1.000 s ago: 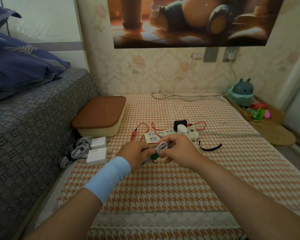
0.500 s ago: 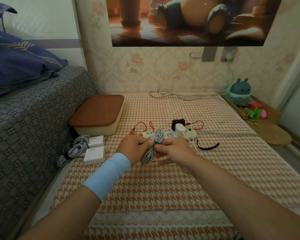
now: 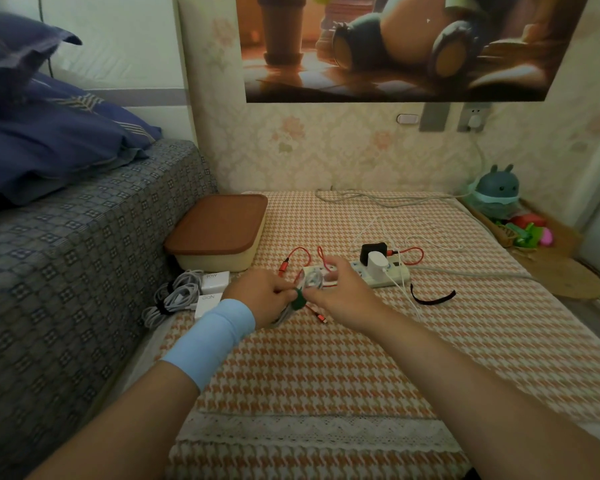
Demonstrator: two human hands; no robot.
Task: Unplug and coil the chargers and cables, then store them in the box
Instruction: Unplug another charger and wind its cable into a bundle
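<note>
Between left hand [image 3: 265,296] and right hand [image 3: 345,295] hangs a coiled cable [image 3: 314,282] (green-tied).

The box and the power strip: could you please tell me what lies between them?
In the head view, a red cable lies between the box and the power strip.
</note>
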